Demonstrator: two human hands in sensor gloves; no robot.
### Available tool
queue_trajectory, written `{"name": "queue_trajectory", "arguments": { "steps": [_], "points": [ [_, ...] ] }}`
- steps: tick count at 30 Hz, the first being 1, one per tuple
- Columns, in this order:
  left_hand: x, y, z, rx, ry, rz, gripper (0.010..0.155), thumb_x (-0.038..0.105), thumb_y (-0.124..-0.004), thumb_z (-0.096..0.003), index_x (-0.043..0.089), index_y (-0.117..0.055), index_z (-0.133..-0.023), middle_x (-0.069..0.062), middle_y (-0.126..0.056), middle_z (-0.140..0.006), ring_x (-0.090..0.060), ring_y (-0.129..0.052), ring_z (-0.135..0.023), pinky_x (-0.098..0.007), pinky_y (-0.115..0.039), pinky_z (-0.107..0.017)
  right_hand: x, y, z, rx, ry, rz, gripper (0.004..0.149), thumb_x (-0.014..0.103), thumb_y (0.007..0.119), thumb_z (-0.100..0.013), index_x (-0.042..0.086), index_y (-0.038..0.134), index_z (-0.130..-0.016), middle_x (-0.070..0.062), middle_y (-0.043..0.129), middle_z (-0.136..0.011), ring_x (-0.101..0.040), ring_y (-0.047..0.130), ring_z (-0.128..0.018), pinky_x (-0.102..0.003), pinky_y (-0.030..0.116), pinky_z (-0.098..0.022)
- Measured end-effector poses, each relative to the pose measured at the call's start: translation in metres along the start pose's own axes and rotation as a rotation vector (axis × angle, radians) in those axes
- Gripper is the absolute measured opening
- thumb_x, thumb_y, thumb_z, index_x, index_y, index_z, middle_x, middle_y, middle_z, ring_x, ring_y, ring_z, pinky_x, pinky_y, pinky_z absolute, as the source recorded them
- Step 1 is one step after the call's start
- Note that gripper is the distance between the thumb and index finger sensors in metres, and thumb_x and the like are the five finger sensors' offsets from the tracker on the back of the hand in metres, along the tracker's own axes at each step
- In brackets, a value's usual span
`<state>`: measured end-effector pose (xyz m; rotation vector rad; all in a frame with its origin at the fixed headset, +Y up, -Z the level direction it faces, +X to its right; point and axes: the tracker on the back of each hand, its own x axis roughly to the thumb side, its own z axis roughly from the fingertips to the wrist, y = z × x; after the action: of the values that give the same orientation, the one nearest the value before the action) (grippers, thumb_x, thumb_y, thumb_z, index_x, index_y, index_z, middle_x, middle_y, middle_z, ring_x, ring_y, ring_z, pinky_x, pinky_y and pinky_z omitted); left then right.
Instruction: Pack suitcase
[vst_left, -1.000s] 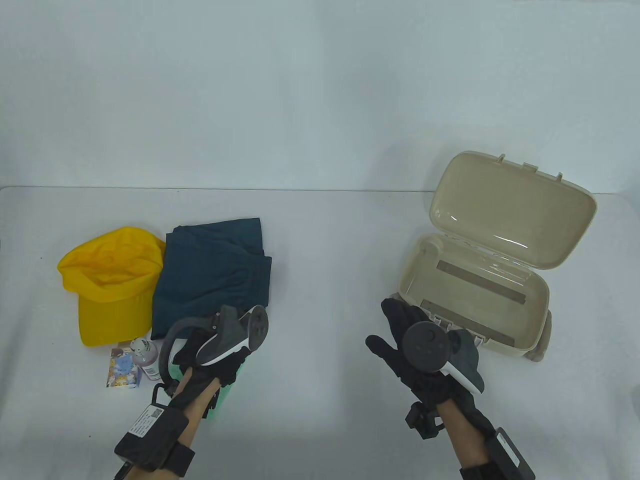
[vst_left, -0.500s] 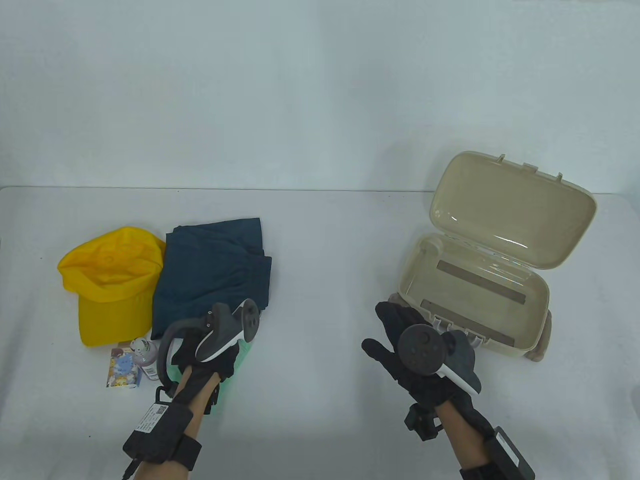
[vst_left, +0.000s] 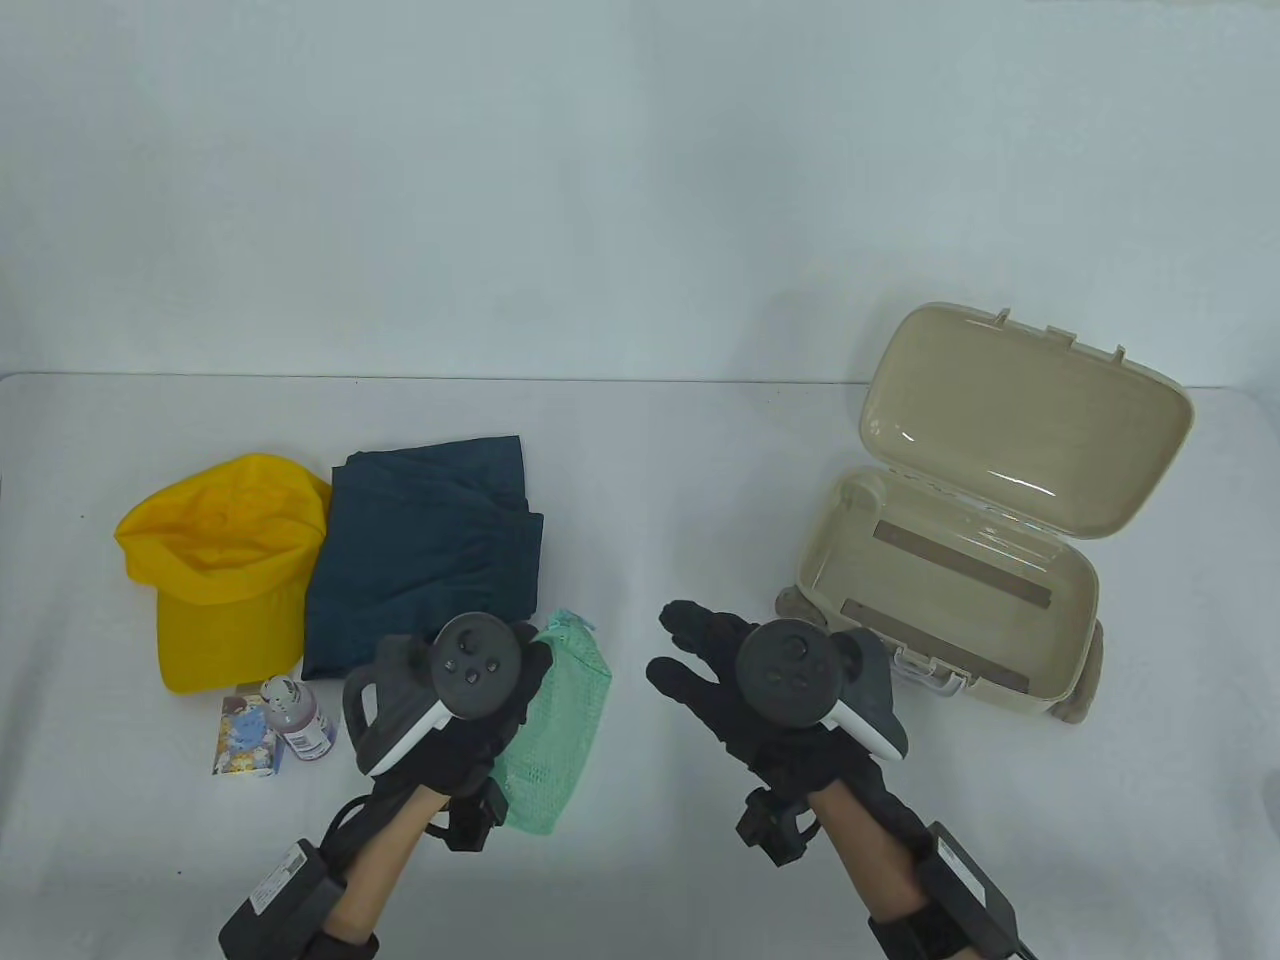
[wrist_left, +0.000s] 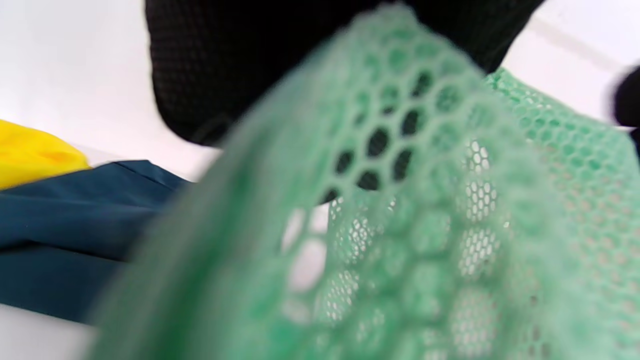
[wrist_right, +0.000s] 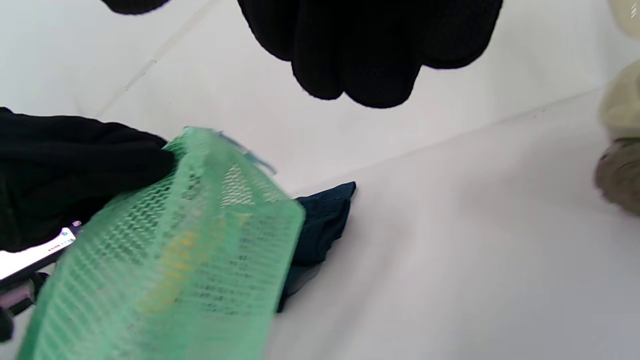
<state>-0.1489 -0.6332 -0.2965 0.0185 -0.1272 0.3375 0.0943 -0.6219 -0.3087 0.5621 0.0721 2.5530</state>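
Observation:
My left hand (vst_left: 490, 700) grips a green mesh bag (vst_left: 555, 725) and holds it up off the table; the mesh fills the left wrist view (wrist_left: 410, 220) and shows in the right wrist view (wrist_right: 170, 265). My right hand (vst_left: 700, 660) is open with fingers spread, empty, a short way right of the bag. The beige suitcase (vst_left: 1075, 600) lies open at the right, its lid (vst_left: 1020, 420) standing up, its tray empty. A folded dark blue garment (vst_left: 420, 550) and a yellow cap (vst_left: 225, 560) lie at the left.
A small bottle (vst_left: 298, 720) and a small printed box (vst_left: 245, 750) sit in front of the cap. The table's far edge (vst_left: 600, 378) meets a pale wall.
My left hand has lifted the green mesh bag and moved right with it. My right hand has moved left, away from the suitcase's front, toward the bag.

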Motion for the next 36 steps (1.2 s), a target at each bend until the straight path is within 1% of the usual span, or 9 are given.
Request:
{"name": "queue_trajectory", "arguments": {
  "steps": [6,14,17,20,22,24,26,32,36],
  "points": [
    [0.018,-0.01,0.008,0.017,-0.068,0.084,0.045,0.044,-0.07,-0.054,0.017,-0.084,-0.087,0.006,-0.103,-0.066,-0.016,-0.11,-0.048,-0.032,-0.09,-0.041,0.01,0.019,-0.008,0.003,0.015,0.037,0.068,0.061,0.061,-0.05,0.016,0.065,-0.101,-0.005,0.088,-0.09,-0.027,0.093,-0.075,-0.048,0.077,-0.061],
    [0.02,-0.026,0.01,-0.072,-0.159,0.206,0.048,0.041,-0.066,-0.0548,0.015,-0.076,-0.094,0.006,-0.098,-0.076,-0.018,-0.106,-0.061,-0.035,-0.087,-0.049,0.011,0.029,-0.006,-0.107,0.053,0.051,0.051,0.047,0.072,-0.051,0.017,0.074,-0.092,0.002,0.095,-0.075,-0.017,0.099,-0.061,-0.042,0.083,-0.055],
    [0.019,-0.024,0.01,-0.071,-0.185,0.167,0.053,0.046,-0.064,-0.0542,0.017,-0.076,-0.096,0.003,-0.096,-0.081,-0.021,-0.104,-0.066,-0.038,-0.086,-0.052,0.011,0.027,-0.004,-0.141,0.049,0.119,0.048,0.046,0.073,-0.05,0.02,0.077,-0.09,0.004,0.097,-0.072,-0.016,0.099,-0.06,-0.041,0.083,-0.054],
    [0.014,-0.015,0.012,0.026,-0.174,0.094,0.054,0.05,-0.064,-0.0532,0.021,-0.075,-0.097,0.004,-0.095,-0.083,-0.022,-0.103,-0.068,-0.039,-0.085,-0.053,0.013,0.026,-0.002,-0.161,0.03,0.188,0.047,0.046,0.073,-0.049,0.022,0.077,-0.09,0.005,0.097,-0.073,-0.016,0.099,-0.06,-0.041,0.083,-0.055],
    [0.011,-0.01,0.014,0.087,-0.189,0.013,0.057,0.05,-0.068,-0.0519,0.024,-0.067,-0.103,0.004,-0.088,-0.092,-0.022,-0.098,-0.077,-0.04,-0.083,-0.057,0.015,0.026,-0.001,-0.156,0.011,0.217,0.046,0.046,0.073,-0.049,0.023,0.077,-0.089,0.005,0.096,-0.073,-0.016,0.099,-0.062,-0.041,0.083,-0.056],
    [0.01,-0.01,0.014,0.078,-0.225,-0.03,0.064,0.052,-0.072,-0.0499,0.028,-0.057,-0.108,0.002,-0.076,-0.106,-0.023,-0.091,-0.089,-0.042,-0.08,-0.063,0.018,0.028,-0.001,-0.149,0.003,0.224,0.046,0.045,0.073,-0.049,0.023,0.078,-0.089,0.005,0.096,-0.073,-0.016,0.099,-0.062,-0.041,0.083,-0.056],
    [0.011,-0.013,0.014,0.073,-0.243,-0.038,0.066,0.05,-0.074,-0.0494,0.031,-0.054,-0.109,-0.001,-0.069,-0.111,-0.024,-0.087,-0.093,-0.045,-0.078,-0.065,0.02,0.031,-0.001,-0.136,-0.014,0.239,0.046,0.046,0.073,-0.049,0.023,0.078,-0.089,0.005,0.097,-0.073,-0.016,0.099,-0.061,-0.041,0.083,-0.056],
    [0.024,-0.02,0.019,0.134,-0.299,-0.189,0.047,0.045,-0.07,-0.0518,0.034,-0.073,-0.097,0.005,-0.081,-0.102,-0.019,-0.093,-0.087,-0.044,-0.079,-0.065,0.026,0.037,0.002,-0.108,-0.05,0.295,0.047,0.047,0.073,-0.049,0.023,0.078,-0.089,0.005,0.096,-0.073,-0.016,0.099,-0.062,-0.042,0.082,-0.056],
    [0.032,-0.024,0.022,0.152,-0.338,-0.29,0.043,0.041,-0.068,-0.0529,0.034,-0.073,-0.094,0.004,-0.084,-0.097,-0.017,-0.096,-0.082,-0.042,-0.079,-0.065,0.025,0.039,0.001,-0.086,-0.053,0.293,0.047,0.047,0.07,-0.05,0.023,0.078,-0.089,0.005,0.096,-0.072,-0.016,0.099,-0.061,-0.042,0.082,-0.056]
  ]
}}
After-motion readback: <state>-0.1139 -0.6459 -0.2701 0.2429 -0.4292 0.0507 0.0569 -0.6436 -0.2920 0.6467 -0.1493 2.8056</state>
